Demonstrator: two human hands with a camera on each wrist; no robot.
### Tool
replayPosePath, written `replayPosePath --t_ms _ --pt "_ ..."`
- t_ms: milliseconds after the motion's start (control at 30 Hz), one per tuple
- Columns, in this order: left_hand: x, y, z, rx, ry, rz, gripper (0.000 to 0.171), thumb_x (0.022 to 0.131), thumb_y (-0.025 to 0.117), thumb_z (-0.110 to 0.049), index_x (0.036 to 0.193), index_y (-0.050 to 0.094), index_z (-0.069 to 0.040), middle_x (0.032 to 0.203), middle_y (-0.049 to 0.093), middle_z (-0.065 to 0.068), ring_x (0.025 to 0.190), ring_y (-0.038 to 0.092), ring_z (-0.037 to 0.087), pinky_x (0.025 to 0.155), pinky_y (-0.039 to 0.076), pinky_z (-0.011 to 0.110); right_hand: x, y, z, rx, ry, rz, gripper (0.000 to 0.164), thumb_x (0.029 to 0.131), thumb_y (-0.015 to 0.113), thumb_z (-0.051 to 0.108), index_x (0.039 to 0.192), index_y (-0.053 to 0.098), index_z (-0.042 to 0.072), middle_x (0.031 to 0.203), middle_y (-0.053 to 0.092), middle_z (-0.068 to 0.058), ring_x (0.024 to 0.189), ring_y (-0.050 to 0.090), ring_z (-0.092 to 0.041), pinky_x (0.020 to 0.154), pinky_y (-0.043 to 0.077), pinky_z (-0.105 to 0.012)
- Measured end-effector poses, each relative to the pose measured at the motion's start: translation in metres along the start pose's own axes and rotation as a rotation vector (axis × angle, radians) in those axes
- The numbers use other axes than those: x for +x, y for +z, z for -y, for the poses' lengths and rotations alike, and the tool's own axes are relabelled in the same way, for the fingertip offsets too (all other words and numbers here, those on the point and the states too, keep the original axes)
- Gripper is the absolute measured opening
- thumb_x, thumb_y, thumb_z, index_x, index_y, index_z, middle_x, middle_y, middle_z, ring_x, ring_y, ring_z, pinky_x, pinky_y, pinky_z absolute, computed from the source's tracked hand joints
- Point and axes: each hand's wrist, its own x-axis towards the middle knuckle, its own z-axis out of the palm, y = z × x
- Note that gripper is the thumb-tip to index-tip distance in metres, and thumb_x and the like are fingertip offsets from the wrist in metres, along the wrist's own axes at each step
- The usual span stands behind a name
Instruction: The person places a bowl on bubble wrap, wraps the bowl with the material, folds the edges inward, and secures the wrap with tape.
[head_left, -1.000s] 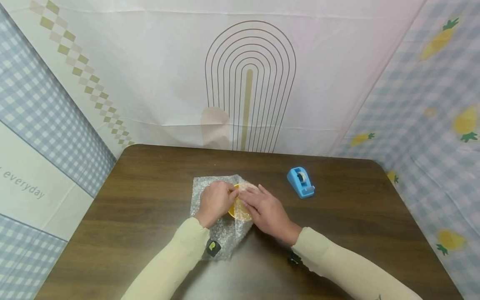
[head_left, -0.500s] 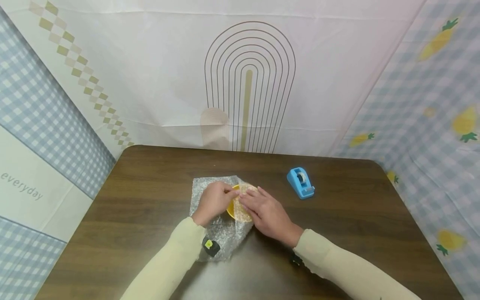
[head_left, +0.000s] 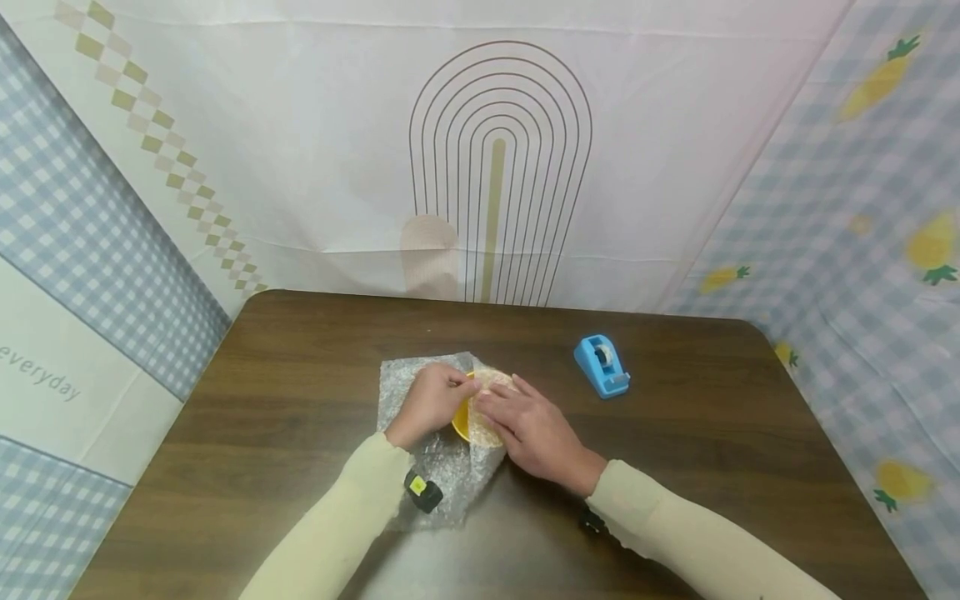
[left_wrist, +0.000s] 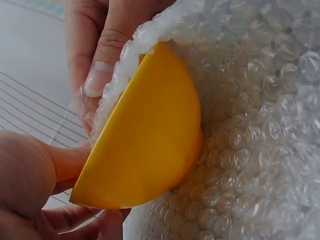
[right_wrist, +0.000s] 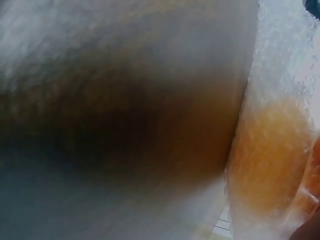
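A yellow bowl (head_left: 461,422) stands on a sheet of bubble wrap (head_left: 442,461), part of which is folded over the bowl's right side. In the left wrist view, the bowl's smooth side (left_wrist: 150,135) shows below the wrapped rim. My left hand (head_left: 429,402) pinches the edge of the folded wrap at the bowl's rim, other fingers beside the bowl. Across the fold lies my right hand (head_left: 532,429), fingers extended and pressing the wrap over the bowl. The right wrist view is mostly blurred, with the bowl's yellow (right_wrist: 272,160) showing through the wrap.
A blue tape dispenser (head_left: 602,367) with a roll in it stands to the right of the hands on the dark wooden table (head_left: 315,350). Behind the table hangs a pale patterned curtain (head_left: 337,167), with checked cloth at both sides.
Both hands stay at the bowl. The bubble wrap and the bowl have shifted slightly left and toward me, and the right hand's fingers have slid a little over the fold.
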Motion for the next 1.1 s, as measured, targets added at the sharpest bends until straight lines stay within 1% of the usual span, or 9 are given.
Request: replayPosePath --t_ms 167,300,367,467,533,633,833,933,1100 --pt "0.001 0.001 -0.001 0.06 0.035 -0.017 0.031 0.097 0.072 -0.017 0.069 0.077 -0.007 0.08 0.066 0.005 0.069 0.052 0.014 0.059 0.041 0.026 0.0 -0.003 -0.002 -0.005 -0.054 0.02 0.038 0.106 0.06 0.029 0.14 0.067 0.014 0.146 0.065 -0.001 0.142 0.058 -0.02 0.125 0.035 -0.052" --pt "0.001 0.002 -0.002 0.084 0.032 -0.021 0.03 0.097 0.072 -0.017 0.069 0.078 -0.008 0.085 0.069 0.005 0.073 0.055 0.015 0.061 0.043 0.026 -0.002 -0.01 -0.007 -0.048 -0.101 0.036 0.048 0.106 0.058 0.038 0.145 0.062 0.01 0.152 0.06 -0.005 0.147 0.052 -0.022 0.126 0.035 -0.049" --pt "0.001 0.002 -0.003 0.09 0.023 -0.018 0.029 0.098 0.072 -0.017 0.071 0.079 -0.008 0.09 0.072 0.006 0.077 0.058 0.015 0.063 0.045 0.026 -0.003 -0.013 -0.012 -0.064 -0.108 0.069 0.056 0.105 0.057 0.044 0.149 0.057 0.011 0.157 0.055 -0.005 0.151 0.047 -0.023 0.127 0.033 -0.049" --pt "0.001 0.002 -0.003 0.09 0.009 -0.015 0.029 0.098 0.072 -0.018 0.072 0.079 -0.009 0.096 0.073 0.007 0.08 0.06 0.017 0.063 0.046 0.027 -0.006 -0.016 -0.02 -0.076 -0.112 0.146 0.068 0.103 0.055 0.056 0.156 0.049 0.014 0.164 0.046 -0.003 0.156 0.039 -0.023 0.129 0.03 -0.048" --pt "0.001 0.002 -0.004 0.098 0.005 -0.019 0.028 0.098 0.072 -0.019 0.074 0.079 -0.009 0.099 0.075 0.007 0.084 0.062 0.017 0.067 0.048 0.028 -0.008 -0.015 -0.024 -0.087 -0.124 0.188 0.074 0.101 0.052 0.064 0.158 0.046 0.017 0.167 0.042 -0.001 0.158 0.035 -0.022 0.129 0.029 -0.049" --pt "0.001 0.002 -0.003 0.102 0.007 -0.03 0.026 0.098 0.072 -0.02 0.076 0.08 -0.009 0.098 0.076 0.007 0.086 0.064 0.019 0.07 0.05 0.03 -0.01 -0.014 -0.027 -0.113 -0.155 0.211 0.081 0.099 0.049 0.071 0.16 0.044 0.018 0.168 0.039 0.0 0.16 0.032 -0.022 0.13 0.028 -0.05" --pt "0.001 0.003 -0.001 0.114 0.032 -0.037 0.023 0.098 0.072 -0.02 0.08 0.082 -0.008 0.097 0.076 0.007 0.086 0.065 0.019 0.073 0.052 0.032 -0.01 -0.013 -0.027 -0.126 -0.171 0.228 0.081 0.098 0.05 0.071 0.16 0.043 0.019 0.169 0.038 0.0 0.16 0.031 -0.022 0.13 0.027 -0.05" --pt "0.001 0.005 0.0 0.139 0.048 -0.044 0.023 0.098 0.072 -0.021 0.081 0.083 -0.009 0.098 0.077 0.007 0.089 0.068 0.02 0.078 0.055 0.036 -0.011 -0.013 -0.028 -0.13 -0.169 0.235 0.08 0.098 0.051 0.07 0.16 0.044 0.019 0.169 0.038 0.0 0.16 0.031 -0.023 0.13 0.027 -0.049" --pt "-0.001 0.006 -0.002 0.181 0.078 -0.07 0.021 0.097 0.073 -0.022 0.085 0.084 -0.008 0.101 0.079 0.009 0.097 0.073 0.026 0.09 0.059 0.044 -0.011 -0.013 -0.028 -0.134 -0.173 0.229 0.077 0.099 0.053 0.068 0.159 0.046 0.019 0.168 0.04 0.0 0.159 0.033 -0.023 0.13 0.028 -0.049"
